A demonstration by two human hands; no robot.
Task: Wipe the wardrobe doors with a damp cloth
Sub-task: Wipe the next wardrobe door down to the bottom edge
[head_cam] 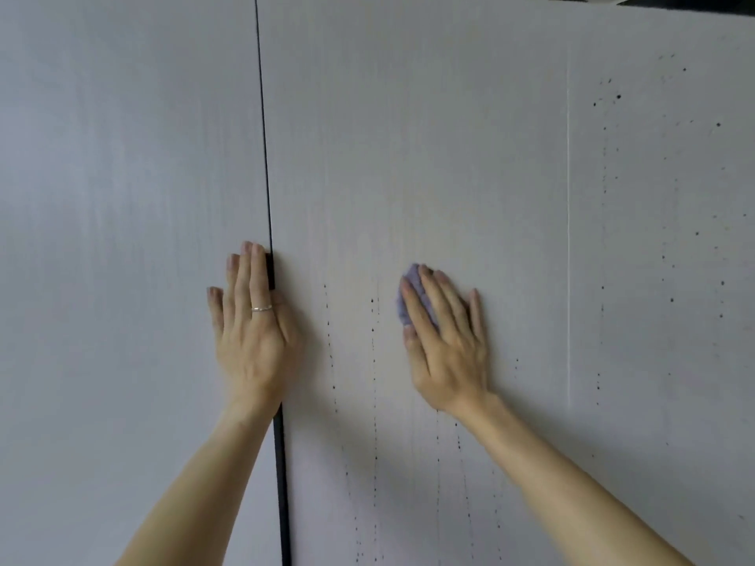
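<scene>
Pale grey wardrobe doors fill the view, split by a dark vertical gap (267, 198). My left hand (251, 328) lies flat with fingers together over that gap, pressing on the left door (122, 239); a ring sits on one finger. My right hand (445, 341) presses a small purple cloth (410, 292) against the right door (429, 136); most of the cloth is hidden under the palm and fingers. Dark specks and thin vertical drip lines mark the right door below and to the right of the cloth.
A thin pale vertical seam (568, 239) runs down the right door panel. The wardrobe's top edge and a dark strip (694, 2) show at the upper right corner. Nothing else stands in front of the doors.
</scene>
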